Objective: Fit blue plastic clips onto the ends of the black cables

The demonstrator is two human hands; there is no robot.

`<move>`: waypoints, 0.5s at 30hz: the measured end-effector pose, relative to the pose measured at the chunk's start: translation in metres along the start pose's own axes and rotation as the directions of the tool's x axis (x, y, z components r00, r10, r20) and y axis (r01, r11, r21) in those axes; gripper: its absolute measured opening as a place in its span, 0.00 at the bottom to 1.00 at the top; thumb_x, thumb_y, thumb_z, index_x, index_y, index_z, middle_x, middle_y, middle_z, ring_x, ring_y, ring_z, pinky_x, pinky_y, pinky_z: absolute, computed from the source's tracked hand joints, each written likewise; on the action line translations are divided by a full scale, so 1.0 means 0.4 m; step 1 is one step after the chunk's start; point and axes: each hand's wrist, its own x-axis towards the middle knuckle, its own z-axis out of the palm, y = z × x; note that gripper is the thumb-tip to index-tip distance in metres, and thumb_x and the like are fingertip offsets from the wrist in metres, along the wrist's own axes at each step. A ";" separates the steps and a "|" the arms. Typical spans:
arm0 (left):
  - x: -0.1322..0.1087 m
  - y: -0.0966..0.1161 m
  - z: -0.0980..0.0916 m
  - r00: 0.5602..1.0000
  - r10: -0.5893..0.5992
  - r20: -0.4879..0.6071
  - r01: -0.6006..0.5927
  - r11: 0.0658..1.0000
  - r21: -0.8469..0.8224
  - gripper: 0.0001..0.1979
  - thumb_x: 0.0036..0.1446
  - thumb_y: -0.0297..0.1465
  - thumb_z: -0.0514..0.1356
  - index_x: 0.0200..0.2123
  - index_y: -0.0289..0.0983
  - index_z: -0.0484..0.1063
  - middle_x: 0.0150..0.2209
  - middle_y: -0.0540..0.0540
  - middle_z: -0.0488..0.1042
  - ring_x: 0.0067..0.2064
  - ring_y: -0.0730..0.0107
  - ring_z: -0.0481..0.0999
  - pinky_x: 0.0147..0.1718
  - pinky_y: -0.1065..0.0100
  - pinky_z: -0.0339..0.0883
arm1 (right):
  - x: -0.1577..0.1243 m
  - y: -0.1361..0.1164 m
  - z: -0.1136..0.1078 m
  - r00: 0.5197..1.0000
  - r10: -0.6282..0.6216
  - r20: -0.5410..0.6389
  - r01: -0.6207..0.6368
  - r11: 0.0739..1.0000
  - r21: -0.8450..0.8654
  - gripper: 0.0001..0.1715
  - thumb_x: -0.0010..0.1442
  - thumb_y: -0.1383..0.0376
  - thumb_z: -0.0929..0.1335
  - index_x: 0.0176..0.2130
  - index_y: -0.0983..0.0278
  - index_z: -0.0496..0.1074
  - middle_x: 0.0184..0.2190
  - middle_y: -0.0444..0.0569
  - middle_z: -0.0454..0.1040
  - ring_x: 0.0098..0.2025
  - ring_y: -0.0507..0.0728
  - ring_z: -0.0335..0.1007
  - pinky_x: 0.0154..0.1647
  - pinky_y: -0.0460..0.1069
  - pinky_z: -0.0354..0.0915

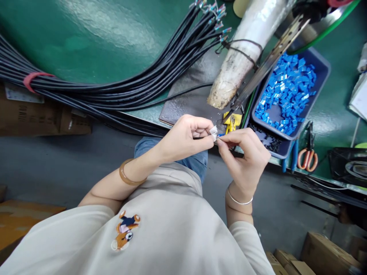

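Note:
In front of my lap, at the table's front edge, both hands meet fingertip to fingertip. My left hand [193,135] is closed in a pinch, with a dark strand of black cable showing between thumb and fingers. A small crumpled white piece [213,131] sits at its fingertips. My right hand [245,151] pinches thumb and forefinger together right beside it. What lies in that pinch is too small to make out. A small blue bit [220,135] shows just behind the fingertips. Behind them are a yellow block [233,120] and the tip of a soldering-iron-like tool on a metal arm.
A bundle of black cables [114,91] with stripped coloured ends crosses the green table [109,30]. A white wrapped tube [246,49] slants above my hands. A bin [322,72] of blue connectors stands right, orange-handled scissors [308,158] beyond it. Cardboard boxes [327,254] lie below.

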 end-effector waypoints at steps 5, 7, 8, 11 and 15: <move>-0.005 0.000 0.002 0.999 0.008 -0.032 -0.007 1.000 0.010 0.06 0.50 0.25 0.59 0.23 0.34 0.66 0.20 0.55 0.56 0.22 0.82 0.54 0.20 0.75 0.49 | -0.005 0.000 0.004 0.995 0.033 -0.095 -0.033 0.999 -0.005 0.07 0.57 0.73 0.71 0.34 0.62 0.70 0.29 0.41 0.72 0.31 0.49 0.70 0.29 0.45 0.70; -0.005 -0.001 0.003 0.999 0.012 -0.035 -0.011 1.000 0.009 0.06 0.51 0.25 0.59 0.23 0.34 0.66 0.20 0.55 0.56 0.22 0.82 0.54 0.20 0.75 0.49 | -0.011 0.002 0.008 0.983 0.055 -0.175 -0.055 0.998 0.005 0.09 0.56 0.74 0.71 0.36 0.62 0.71 0.33 0.43 0.75 0.35 0.51 0.74 0.30 0.46 0.73; -0.005 -0.002 0.003 0.999 0.013 -0.036 -0.012 1.000 0.011 0.06 0.51 0.25 0.59 0.23 0.34 0.66 0.20 0.55 0.57 0.22 0.82 0.54 0.20 0.75 0.49 | -0.014 0.003 0.011 0.979 0.066 -0.193 -0.064 0.998 0.017 0.10 0.56 0.74 0.71 0.38 0.62 0.72 0.36 0.45 0.77 0.37 0.52 0.76 0.31 0.46 0.74; -0.003 -0.007 0.002 0.998 0.027 -0.056 -0.026 0.999 0.020 0.06 0.52 0.25 0.59 0.24 0.33 0.67 0.20 0.54 0.57 0.22 0.82 0.55 0.20 0.75 0.50 | -0.019 0.005 0.022 0.982 0.066 -0.175 -0.060 0.997 0.044 0.10 0.57 0.75 0.70 0.38 0.62 0.72 0.41 0.47 0.79 0.42 0.54 0.79 0.35 0.47 0.75; 0.003 -0.012 0.001 0.993 0.062 -0.098 -0.058 0.997 0.043 0.05 0.53 0.25 0.59 0.25 0.34 0.68 0.20 0.54 0.58 0.22 0.82 0.54 0.20 0.75 0.49 | -0.018 0.007 0.036 0.980 0.001 -0.198 -0.007 0.999 -0.034 0.09 0.57 0.73 0.71 0.36 0.61 0.71 0.39 0.45 0.81 0.41 0.53 0.79 0.40 0.48 0.76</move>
